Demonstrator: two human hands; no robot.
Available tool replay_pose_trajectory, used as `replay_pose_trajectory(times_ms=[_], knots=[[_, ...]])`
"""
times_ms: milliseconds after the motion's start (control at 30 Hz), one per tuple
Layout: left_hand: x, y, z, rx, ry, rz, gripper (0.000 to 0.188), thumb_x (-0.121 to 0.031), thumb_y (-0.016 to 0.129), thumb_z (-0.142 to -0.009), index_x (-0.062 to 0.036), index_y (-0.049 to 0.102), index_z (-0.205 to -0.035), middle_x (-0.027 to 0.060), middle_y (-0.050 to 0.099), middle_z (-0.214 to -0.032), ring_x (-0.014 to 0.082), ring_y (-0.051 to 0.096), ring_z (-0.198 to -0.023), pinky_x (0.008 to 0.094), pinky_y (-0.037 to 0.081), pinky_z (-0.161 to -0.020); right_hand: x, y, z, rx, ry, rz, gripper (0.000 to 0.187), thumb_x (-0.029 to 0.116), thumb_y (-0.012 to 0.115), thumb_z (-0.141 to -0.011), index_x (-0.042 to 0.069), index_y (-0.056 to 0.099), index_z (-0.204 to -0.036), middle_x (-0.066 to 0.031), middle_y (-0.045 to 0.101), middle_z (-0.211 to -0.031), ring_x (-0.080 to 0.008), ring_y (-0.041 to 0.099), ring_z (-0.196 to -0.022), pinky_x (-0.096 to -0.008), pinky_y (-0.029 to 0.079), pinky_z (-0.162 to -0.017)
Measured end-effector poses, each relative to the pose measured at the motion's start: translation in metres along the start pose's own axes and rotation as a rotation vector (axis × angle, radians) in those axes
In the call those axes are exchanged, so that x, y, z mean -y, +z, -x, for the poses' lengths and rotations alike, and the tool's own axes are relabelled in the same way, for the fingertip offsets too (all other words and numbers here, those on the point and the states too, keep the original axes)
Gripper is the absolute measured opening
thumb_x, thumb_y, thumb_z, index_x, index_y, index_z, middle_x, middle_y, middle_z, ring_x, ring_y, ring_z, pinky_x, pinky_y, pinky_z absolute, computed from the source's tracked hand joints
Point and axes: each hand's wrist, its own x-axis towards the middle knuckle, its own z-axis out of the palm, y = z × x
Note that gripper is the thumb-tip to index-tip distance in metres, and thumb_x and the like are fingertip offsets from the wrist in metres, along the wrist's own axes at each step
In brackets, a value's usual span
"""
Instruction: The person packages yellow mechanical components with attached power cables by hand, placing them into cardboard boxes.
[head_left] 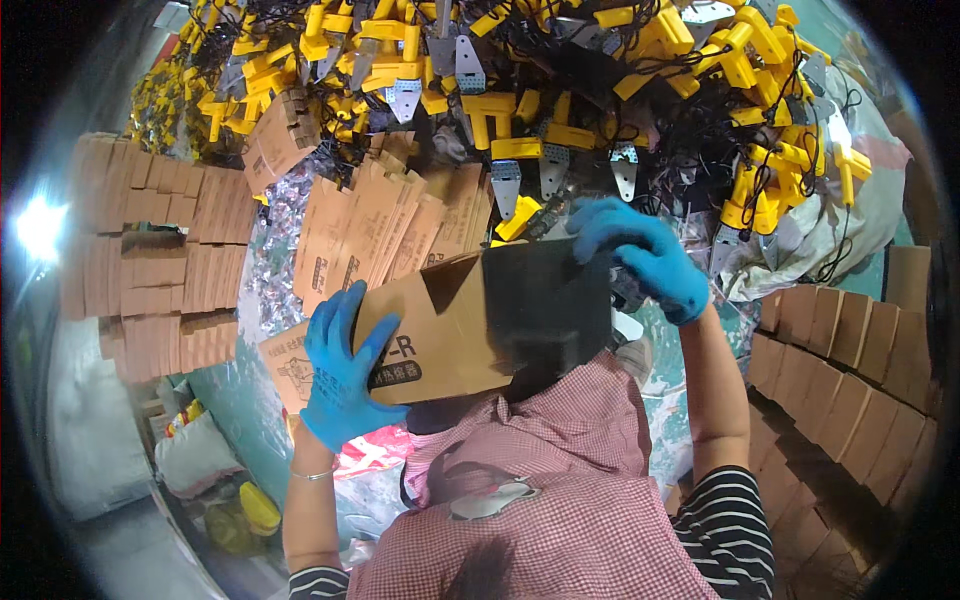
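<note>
Now both hands [345, 375] on carton [455, 325].

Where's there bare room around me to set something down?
Probably the green surface between the white sack and left forearm; a narrower mottled strip shows between the apron and right forearm. Yellow tools crowd ahead, stacked cartons the right.

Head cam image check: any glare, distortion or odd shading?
Head view: a bright light flares at the left edge; head view: fisheye bends the right-hand box stacks toward the black rim; head view: the carton's right end is dark, shadow or colouring unclear.
</note>
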Motion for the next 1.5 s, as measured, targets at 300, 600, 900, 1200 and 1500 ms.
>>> replay_pose_trajectory(times_ms=[300,600,900,1200,1500], knots=[[-0.024,0.01,-0.036,0.041,0.086,0.072,0.096,-0.049,0.088,-0.056,-0.0143,0.054,-0.139,0.0273,0.031,-0.156,0.0505,0.03,-0.141,0.0609,0.021,-0.116,-0.022,0.016,-0.013,-0.147,-0.073,0.1,0.032,-0.002,0.049,-0.072,0.006,0.07,-0.094,-0.0092,0.068,-0.101,-0.0286,0.059,-0.11,-0.0439,0.042,-0.107],[-0.033,0.009,0.004,0.001,-0.18,-0.064,0.089,-0.053,0.087,-0.059,-0.021,0.058,-0.137,0.0296,0.031,-0.154,0.0527,0.034,-0.134,0.0663,0.022,-0.112,-0.111,0.047,-0.033,-0.817,-0.039,0.606,0.041,0.0,0.063,-0.071,0.009,0.069,-0.11,-0.0149,0.063,-0.112,-0.0368,0.057,-0.108,-0.0491,0.045,-0.095],[-0.068,0.002,0.035,0.049,-0.32,-0.308,0.064,-0.054,0.084,-0.06,-0.0314,0.073,-0.119,0.0321,0.035,-0.148,0.056,0.035,-0.133,0.0726,0.025,-0.108,-0.388,0.102,-0.052,0.21,0.14,1.165,0.013,0.017,0.063,-0.085,0.011,0.073,-0.091,-0.0144,0.073,-0.083,-0.0333,0.073,-0.076,-0.0475,0.056,-0.065],[-0.072,-0.008,0.036,0.033,-0.268,-0.213,0.086,-0.058,0.086,-0.056,-0.028,0.062,-0.132,0.0304,0.04,-0.146,0.0509,0.041,-0.132,0.0677,0.026,-0.111,-0.149,-0.076,0.059,-1.038,0.164,0.103,0.02,0.027,0.057,-0.096,0.009,0.06,-0.104,-0.007,0.061,-0.088,-0.019,0.059,-0.079,-0.0343,0.05,-0.074],[-0.083,-0.004,-0.014,-0.001,0.088,-0.034,0.081,-0.05,0.084,-0.053,-0.0289,0.068,-0.129,0.0249,0.037,-0.154,0.0483,0.038,-0.135,0.0647,0.022,-0.114,0.11,-0.063,0.186,-0.842,-0.526,-0.919,0.036,0.039,0.058,-0.095,0.017,0.043,-0.07,0.0054,0.038,-0.061,-0.0084,0.036,-0.052,-0.0278,0.032,-0.06]])
